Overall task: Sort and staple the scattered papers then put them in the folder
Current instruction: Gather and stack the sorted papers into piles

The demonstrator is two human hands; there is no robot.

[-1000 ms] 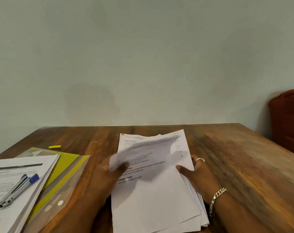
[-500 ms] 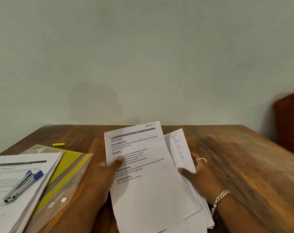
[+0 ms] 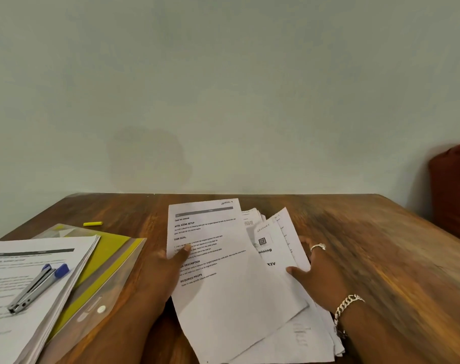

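Fanned wider now, papers pinched by both hands.

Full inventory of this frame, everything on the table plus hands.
Wooden table: one, brown, fills the lower frame.
Loose printed sheets: several, white, fanned at centre.
Stacked printed papers: one pile, white, left.
Metal stapler with blue end: one, silver, on that pile.
Plastic folder: one, yellow and clear, under the pile.
Small yellow stick: one, far left.
Cushion: one, dark red, right edge.
Left hand: holds the top sheet.
Right hand: ring, silver bracelet, spreading sheets.
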